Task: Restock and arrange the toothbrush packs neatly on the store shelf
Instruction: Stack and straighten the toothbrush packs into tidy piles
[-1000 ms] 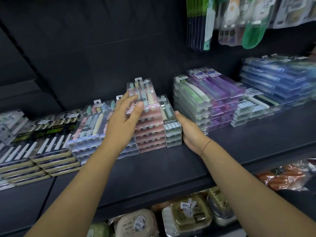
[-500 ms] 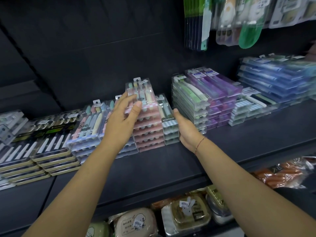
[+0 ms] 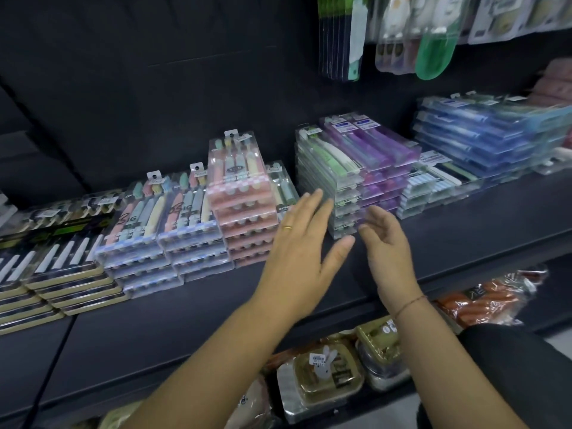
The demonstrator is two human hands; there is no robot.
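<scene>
Near the centre of the frame, the left hand [image 3: 305, 243] and the right hand [image 3: 387, 243] hover over the dark shelf [image 3: 185, 320], both spread open and holding nothing. The pink stack of toothbrush packs [image 3: 244, 209] stands just left of them at mid-frame, while the green and purple stacks [image 3: 349, 171] sit just behind the fingertips, right of centre.

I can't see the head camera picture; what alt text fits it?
Two open, empty hands, left and right, hover over a dark shelf between a pink stack and a green stack of toothbrush packs.
</scene>
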